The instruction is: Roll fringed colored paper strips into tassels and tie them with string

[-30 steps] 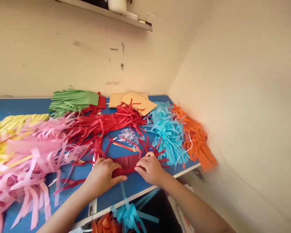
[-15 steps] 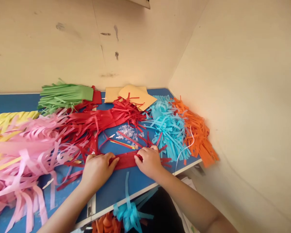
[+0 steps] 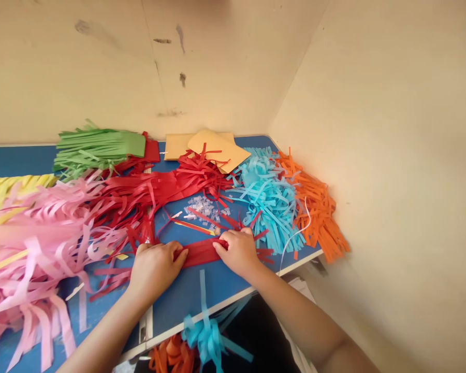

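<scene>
Between my two hands stretches a red strip of fringed tissue paper [image 3: 200,253], its fringes sticking out past both hands. My left hand [image 3: 155,267] pinches its left end, thumb against curled fingers. At the other end, my right hand [image 3: 236,251] grips the strip the same way. The strip lies at or just above the blue table top [image 3: 174,303]; I cannot tell which. Behind it are a pile of small clear plastic pieces [image 3: 202,207] and a thin yellow-and-red strip [image 3: 194,226]. A larger red fringed bundle [image 3: 163,187] lies farther back.
Pink fringes [image 3: 34,259] and yellow fringes [image 3: 8,189] cover the left side; a green fringed bundle [image 3: 101,145] sits behind. Tan paper pieces [image 3: 217,147] lie by the wall. Light-blue fringes [image 3: 270,202], orange fringes [image 3: 318,217] and a white cord [image 3: 295,238] are at right.
Both hands keep their grip on the red strip and have barely moved. The whole view has shifted slightly, with table and wall appearing a little higher.
</scene>
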{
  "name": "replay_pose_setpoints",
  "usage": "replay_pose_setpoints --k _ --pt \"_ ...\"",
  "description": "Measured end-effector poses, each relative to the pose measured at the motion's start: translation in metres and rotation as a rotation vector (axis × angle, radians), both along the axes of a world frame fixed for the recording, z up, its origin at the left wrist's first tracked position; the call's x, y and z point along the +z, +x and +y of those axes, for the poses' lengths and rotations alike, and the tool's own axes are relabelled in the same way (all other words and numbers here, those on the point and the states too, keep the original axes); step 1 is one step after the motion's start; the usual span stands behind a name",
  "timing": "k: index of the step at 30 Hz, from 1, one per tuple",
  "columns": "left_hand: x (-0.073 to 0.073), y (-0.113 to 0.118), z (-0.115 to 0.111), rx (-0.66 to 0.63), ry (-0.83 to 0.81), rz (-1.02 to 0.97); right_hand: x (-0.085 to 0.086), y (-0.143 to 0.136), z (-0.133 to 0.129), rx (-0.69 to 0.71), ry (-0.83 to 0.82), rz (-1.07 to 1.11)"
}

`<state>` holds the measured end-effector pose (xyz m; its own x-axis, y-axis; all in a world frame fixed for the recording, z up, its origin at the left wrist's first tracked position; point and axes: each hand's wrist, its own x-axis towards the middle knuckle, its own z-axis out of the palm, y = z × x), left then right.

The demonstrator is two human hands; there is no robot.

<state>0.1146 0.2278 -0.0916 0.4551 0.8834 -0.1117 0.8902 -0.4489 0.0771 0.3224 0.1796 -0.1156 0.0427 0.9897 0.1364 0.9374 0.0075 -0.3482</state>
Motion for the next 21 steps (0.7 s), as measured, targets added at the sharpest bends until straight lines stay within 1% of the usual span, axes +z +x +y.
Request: replay_pose_setpoints --k 5,7,8,9,10,11,12,13,14,15,16,18,21 --pt "-0.004 -0.003 -0.001 -0.009 0.032 -0.018 -0.001 0.002 0.002 -0.032 -0.03 0.032" --pt "-0.004 -0.004 -0.001 -0.034 0.112 -0.055 0.002 0.002 0.0 -0.102 0.035 -0.007" --pt "-0.005 -0.004 -0.001 -0.097 0.169 -0.09 0.004 0.002 -0.002 -0.142 0.1 -0.047" --pt "-0.005 -0.005 0.0 -0.194 0.222 -0.129 0.006 0.002 -0.005 -0.168 0.178 -0.089" --pt "-0.005 -0.005 0.0 -0.309 0.262 -0.163 0.008 0.001 -0.008 -0.154 0.254 -0.121" --pt "-0.004 -0.005 0.0 -0.425 0.283 -0.189 0.01 0.001 -0.012 -0.078 0.309 -0.129" --pt "-0.004 -0.005 0.0 -0.52 0.282 -0.202 0.011 0.0 -0.015 0.048 0.33 -0.107" --pt "-0.003 -0.005 0.0 -0.575 0.268 -0.203 0.011 0.0 -0.019 0.194 0.314 -0.065" --pt "-0.001 -0.005 -0.002 -0.599 0.26 -0.2 0.011 0.001 -0.021 0.333 0.269 -0.016" --pt "0.0 -0.005 -0.005 -0.598 0.261 -0.195 0.01 0.002 -0.023 0.441 0.209 0.028" --pt "0.0 -0.005 -0.008 -0.591 0.265 -0.188 0.009 0.004 -0.023 0.501 0.15 0.061" --pt "0.0 -0.006 -0.015 -0.55 0.288 -0.175 0.007 0.01 -0.019 0.522 0.073 0.086" --pt "-0.008 -0.008 -0.022 -0.467 0.366 -0.199 0.007 0.02 -0.007 0.551 0.056 0.079"
